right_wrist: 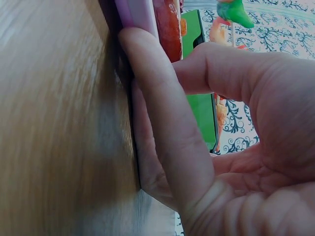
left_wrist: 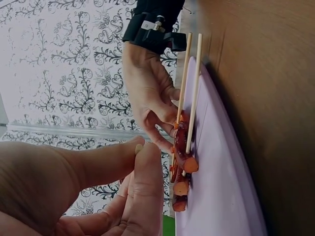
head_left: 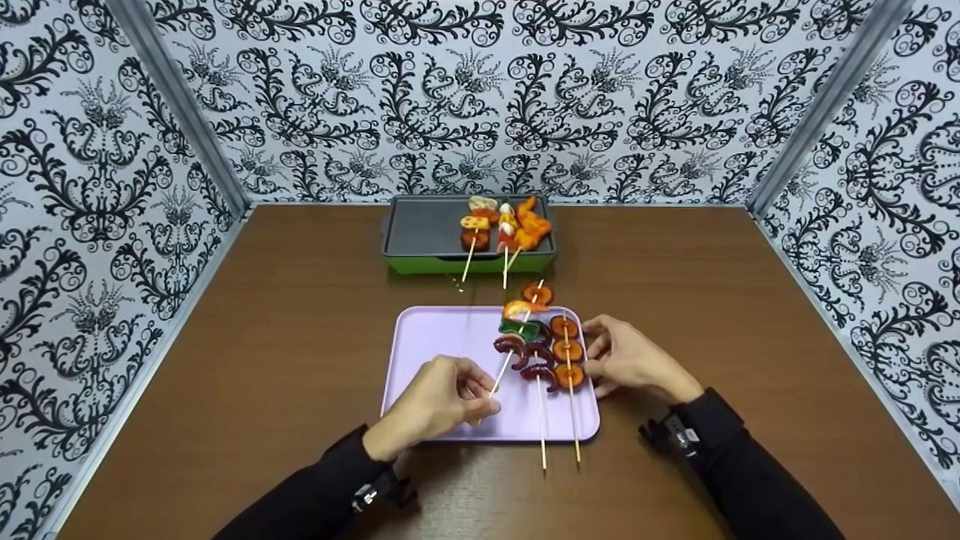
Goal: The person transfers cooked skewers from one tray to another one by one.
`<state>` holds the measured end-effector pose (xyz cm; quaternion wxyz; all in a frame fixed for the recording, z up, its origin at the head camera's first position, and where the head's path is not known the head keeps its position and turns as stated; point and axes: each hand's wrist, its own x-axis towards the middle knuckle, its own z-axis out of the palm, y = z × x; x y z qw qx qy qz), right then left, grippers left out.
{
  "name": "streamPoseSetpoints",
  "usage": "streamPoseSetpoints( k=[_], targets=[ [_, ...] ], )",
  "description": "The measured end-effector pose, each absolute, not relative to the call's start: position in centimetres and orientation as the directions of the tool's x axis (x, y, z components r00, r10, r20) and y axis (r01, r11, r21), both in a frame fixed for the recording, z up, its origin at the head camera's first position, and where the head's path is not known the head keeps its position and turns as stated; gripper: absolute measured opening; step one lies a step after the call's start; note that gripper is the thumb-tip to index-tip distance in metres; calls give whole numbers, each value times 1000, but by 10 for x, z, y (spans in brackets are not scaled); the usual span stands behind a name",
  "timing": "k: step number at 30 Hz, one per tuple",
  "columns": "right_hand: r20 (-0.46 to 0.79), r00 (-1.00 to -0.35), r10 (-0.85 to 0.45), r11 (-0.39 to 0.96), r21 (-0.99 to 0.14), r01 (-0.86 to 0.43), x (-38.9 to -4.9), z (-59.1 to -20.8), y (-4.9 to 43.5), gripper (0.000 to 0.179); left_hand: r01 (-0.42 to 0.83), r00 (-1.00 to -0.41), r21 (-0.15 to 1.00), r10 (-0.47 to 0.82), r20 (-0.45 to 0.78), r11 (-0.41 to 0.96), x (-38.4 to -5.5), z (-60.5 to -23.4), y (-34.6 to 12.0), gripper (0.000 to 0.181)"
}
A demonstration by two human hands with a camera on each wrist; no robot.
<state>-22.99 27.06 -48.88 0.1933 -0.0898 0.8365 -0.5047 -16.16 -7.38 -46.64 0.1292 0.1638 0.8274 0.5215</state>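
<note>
Fingers (left_wrist: 148, 177), left hand (head_left: 435, 397): thumb and forefinger pinching the bare stick of the mixed skewer (head_left: 519, 330) near its lower end.
Mixed skewer, place: center of the head view, up and right of the pinching fingers, over the right half of the lilac tray (head_left: 442, 337); raised clear of it, judging by the right wrist view.
Long axis: slanted, lower left to upper right, loaded end away from the person.
Lying skewers: sausage skewer (head_left: 538, 373) and orange-slice skewer (head_left: 568, 351), side by side at the tray's right, sticks running toward the bottom of the frame past the near rim.
Nearer hand: left for the mixed skewer; right for the orange-slice skewer.
Fingers, right hand (head_left: 637, 360): bent at the tray's right rim, one touching it; whether they grip, cannot tell.
Pose: forearms entering from lower left and lower right; left hand above the tray's near left part, right hand low by the table (head_left: 300, 300).
Grill (head_left: 409, 265): upper center, green, bearing three other skewers (head_left: 475, 223).
</note>
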Motion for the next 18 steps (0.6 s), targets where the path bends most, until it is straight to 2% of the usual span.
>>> streamPoseSetpoints(
  k=[10,18],
  targets=[
    [-228,-912,-341,475,-879,43,-231,-489,271,76,79,-919,890,379,-110,449,-153,-473,-73,21],
    [-232,-914,-333,476,-878,49,-231,-491,272,76,30,-917,913,374,-136,408,-146,-478,-72,22]
  ],
)
